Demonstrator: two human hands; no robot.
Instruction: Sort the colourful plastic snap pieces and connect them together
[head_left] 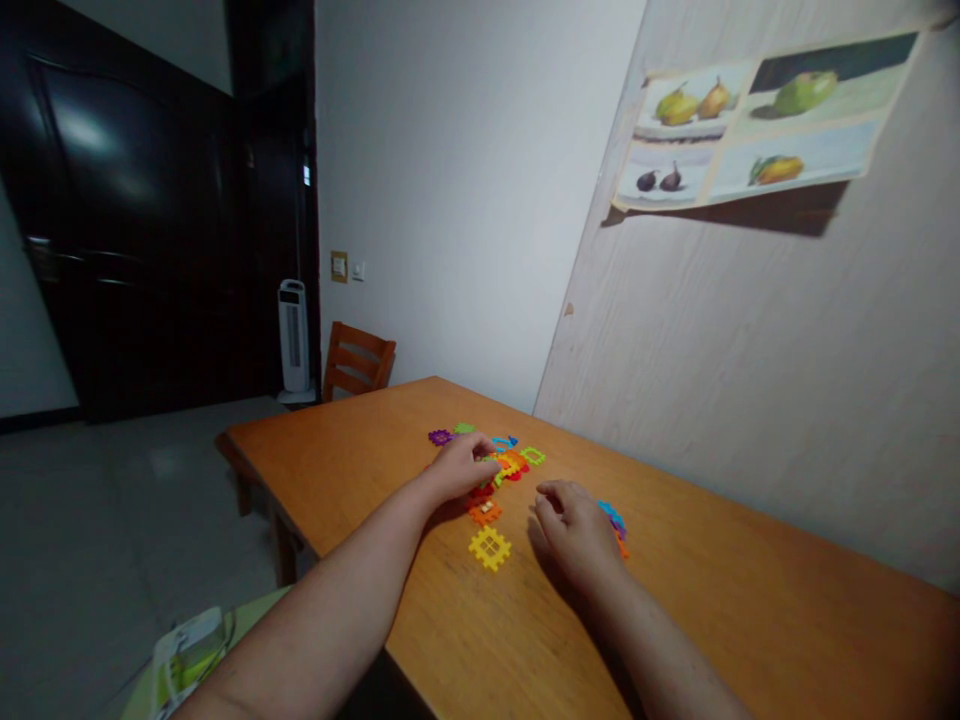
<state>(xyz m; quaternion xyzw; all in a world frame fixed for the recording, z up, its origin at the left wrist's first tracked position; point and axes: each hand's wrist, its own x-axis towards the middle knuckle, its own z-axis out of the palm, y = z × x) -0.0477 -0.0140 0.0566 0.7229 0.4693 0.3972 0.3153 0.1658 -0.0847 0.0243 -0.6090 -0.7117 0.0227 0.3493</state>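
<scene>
Pile: notched plastic tiles (514,463), red, orange, yellow and green, overlapping on the table (690,580) in front of me, just under my left hand (455,468).
Left hand: fingers bent, thumb down at the pile; I cannot tell whether a tile is pinched there.
Right hand: my right hand (577,525) hangs half-curled over the wood, no tile showing in it; its palm is hidden, so I cannot tell for sure.
Handling: thin plastic, by the look of it light, fairly stiff and a bit slick; the narrow notches seem the likeliest part to bend.
Hold: pinch by the toothed rim, or through the window of the yellow tile (490,548) lying nearest me.
Around: orange tile (486,511) between yellow one and pile; purple tile (439,437) and green frame (533,449) beyond; blue, purple and orange stack (613,517) just right of my right hand.
Edges: the table's left edge passes beneath my left forearm; the far side runs along the wall (450,250).
Room: widest to my right, past that stack.
</scene>
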